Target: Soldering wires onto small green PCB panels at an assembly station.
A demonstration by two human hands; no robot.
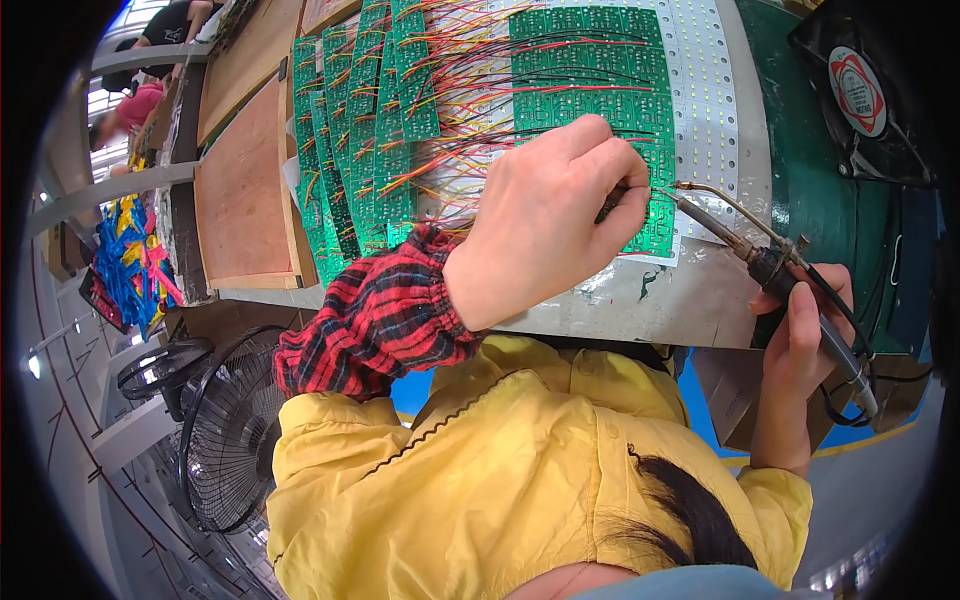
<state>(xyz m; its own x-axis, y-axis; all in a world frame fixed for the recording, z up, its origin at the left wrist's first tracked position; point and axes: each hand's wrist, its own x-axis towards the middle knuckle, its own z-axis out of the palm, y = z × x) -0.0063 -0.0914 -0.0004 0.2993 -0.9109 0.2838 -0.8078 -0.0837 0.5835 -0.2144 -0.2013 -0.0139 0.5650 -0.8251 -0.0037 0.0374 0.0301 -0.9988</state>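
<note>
My left hand, in a red and black plaid sleeve cover, is closed in a pinch over the lower right of a green circuit board panel. A dark strand that looks like a black wire shows in the curl of its fingers; the pinched end is mostly hidden. My right hand is wrapped round a soldering iron with a thin curved metal tube beside its shaft. The iron's tip points left at the panel's right edge, close to my left fingertips. Red, black and yellow wires run leftward from the panel.
Overlapping green board strips lie left of the wires. A white sheet of small pale parts lies under the panel. A black box-shaped fan stands at far right. Wooden trays and a standing fan are at left.
</note>
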